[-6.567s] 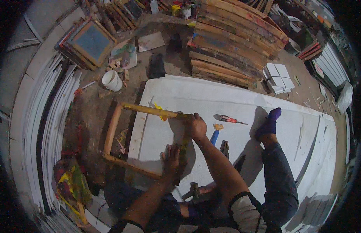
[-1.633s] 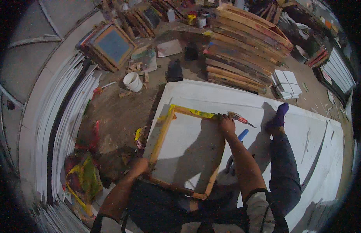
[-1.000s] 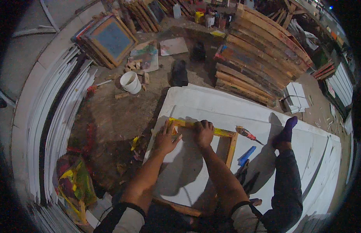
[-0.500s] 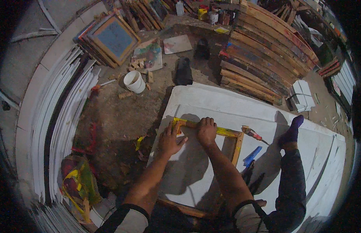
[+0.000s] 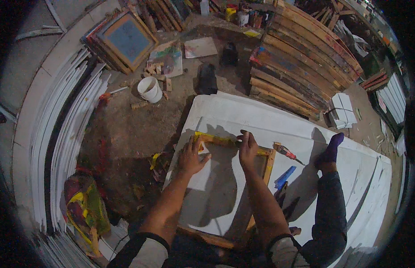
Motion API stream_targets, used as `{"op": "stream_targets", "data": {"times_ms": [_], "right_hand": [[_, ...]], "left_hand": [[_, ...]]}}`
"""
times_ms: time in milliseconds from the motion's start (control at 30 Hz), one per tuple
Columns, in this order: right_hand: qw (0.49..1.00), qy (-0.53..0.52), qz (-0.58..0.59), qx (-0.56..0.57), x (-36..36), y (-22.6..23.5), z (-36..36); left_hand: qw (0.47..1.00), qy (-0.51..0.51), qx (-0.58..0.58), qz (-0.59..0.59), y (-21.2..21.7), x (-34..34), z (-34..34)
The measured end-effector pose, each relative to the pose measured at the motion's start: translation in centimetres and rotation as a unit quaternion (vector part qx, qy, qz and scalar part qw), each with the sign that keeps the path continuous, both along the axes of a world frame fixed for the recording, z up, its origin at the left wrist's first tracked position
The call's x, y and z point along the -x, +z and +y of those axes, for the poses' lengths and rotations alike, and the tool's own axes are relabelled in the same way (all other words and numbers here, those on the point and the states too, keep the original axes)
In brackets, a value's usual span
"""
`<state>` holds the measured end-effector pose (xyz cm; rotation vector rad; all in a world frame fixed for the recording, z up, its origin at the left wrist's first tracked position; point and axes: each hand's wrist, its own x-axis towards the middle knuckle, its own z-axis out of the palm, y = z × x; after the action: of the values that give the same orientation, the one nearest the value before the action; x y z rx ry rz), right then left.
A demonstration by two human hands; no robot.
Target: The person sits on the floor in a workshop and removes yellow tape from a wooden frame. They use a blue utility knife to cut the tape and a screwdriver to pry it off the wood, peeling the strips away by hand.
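Observation:
A wooden frame (image 5: 271, 165) with yellow along its far bar lies on white sheets in front of me. My left hand (image 5: 191, 157) rests at its far left corner, fingers laid over the wood and thumb stretched away. Over the far bar, right of the middle, is my right hand (image 5: 247, 149), its fingers bent and drawn together. Whatever sits between those fingertips is too small to make out. Just right of the frame lie a screwdriver (image 5: 288, 152) with a red and clear handle and a blue-handled tool (image 5: 284, 177).
My leg with a purple sock (image 5: 334, 147) rests on the white sheets (image 5: 350, 178) at the right. Wooden frames (image 5: 301, 62) are stacked beyond. Left are a white bucket (image 5: 150, 89), a blue-panelled frame (image 5: 130, 38) and long white strips (image 5: 73, 107). Black shoes (image 5: 207, 78) stand ahead.
My right hand has shifted slightly right along the far bar and lifted, its fingers now raised and bent instead of wrapped over the wood. The left hand stays at the corner.

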<state>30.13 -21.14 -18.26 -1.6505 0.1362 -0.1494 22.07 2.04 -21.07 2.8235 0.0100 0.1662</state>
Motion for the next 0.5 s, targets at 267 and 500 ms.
{"op": "stream_targets", "data": {"times_ms": [267,500], "right_hand": [[0.854,0.046,-0.236,0.46,1.6,-1.8,-1.1],[0.831,-0.015,-0.268,0.487,0.4,-5.3,-1.1]], "left_hand": [[0.999,0.022,-0.017,0.024,1.7,-0.1,-0.6],[1.0,0.008,-0.005,0.005,0.8,-0.1,-0.3]]}}
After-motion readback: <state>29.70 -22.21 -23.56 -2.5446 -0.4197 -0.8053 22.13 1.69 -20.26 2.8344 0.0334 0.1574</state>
